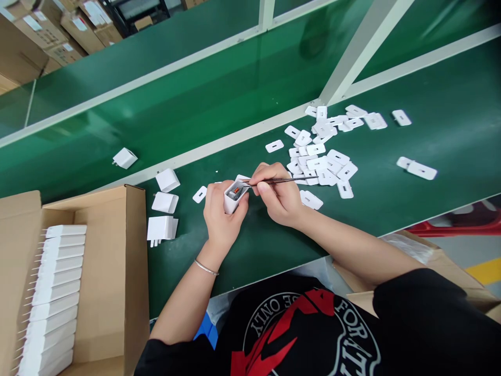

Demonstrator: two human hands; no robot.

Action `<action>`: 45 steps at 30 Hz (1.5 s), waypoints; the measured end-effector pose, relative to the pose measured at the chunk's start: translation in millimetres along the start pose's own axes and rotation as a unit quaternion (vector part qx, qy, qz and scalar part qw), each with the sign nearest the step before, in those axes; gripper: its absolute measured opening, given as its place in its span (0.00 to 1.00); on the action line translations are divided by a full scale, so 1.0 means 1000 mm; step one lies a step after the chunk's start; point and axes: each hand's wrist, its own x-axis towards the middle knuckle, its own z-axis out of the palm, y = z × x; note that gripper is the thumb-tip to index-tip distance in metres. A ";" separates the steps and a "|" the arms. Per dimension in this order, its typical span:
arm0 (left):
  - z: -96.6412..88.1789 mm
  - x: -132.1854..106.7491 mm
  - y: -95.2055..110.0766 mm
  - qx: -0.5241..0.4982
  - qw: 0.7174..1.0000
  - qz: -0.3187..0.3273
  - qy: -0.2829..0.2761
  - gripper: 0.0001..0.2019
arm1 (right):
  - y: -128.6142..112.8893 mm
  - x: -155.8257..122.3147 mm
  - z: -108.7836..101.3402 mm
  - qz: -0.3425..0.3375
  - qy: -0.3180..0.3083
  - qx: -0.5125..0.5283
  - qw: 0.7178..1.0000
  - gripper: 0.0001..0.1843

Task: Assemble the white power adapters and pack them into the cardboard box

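Observation:
My left hand is wrapped round a white charger housing with its open end up, where an orange and grey part shows inside. My right hand pinches thin metal tweezers whose tip reaches into the open end of the housing. Both hands hover just above the green bench mat. A heap of small white cover plates lies just right of my right hand.
A cardboard box at the left holds a row of white chargers. Three loose chargers lie beside it, another charger on the green conveyor belt behind. Cartons are stacked at the far left; a red object sits at the right edge.

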 end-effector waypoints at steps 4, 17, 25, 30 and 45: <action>0.000 0.000 0.000 -0.006 1.000 -0.010 -0.004 0.11 | 0.000 0.000 0.001 0.014 0.009 -0.001 1.000 0.07; 0.001 0.000 -0.002 -0.002 1.000 -0.001 -0.021 0.10 | 0.001 0.001 -0.002 0.026 0.001 0.006 1.000 0.07; 0.002 0.003 -0.011 -0.036 0.999 -0.012 -0.036 0.11 | 0.008 0.002 -0.006 0.102 0.029 -0.029 0.994 0.12; 0.003 0.004 -0.027 -0.086 0.991 -0.099 0.035 0.17 | 0.026 0.011 -0.021 0.120 -0.063 -0.264 0.955 0.12; 0.003 0.003 -0.039 -0.186 0.967 -0.169 0.050 0.28 | 0.036 0.007 -0.018 0.157 -0.244 -0.421 0.860 0.11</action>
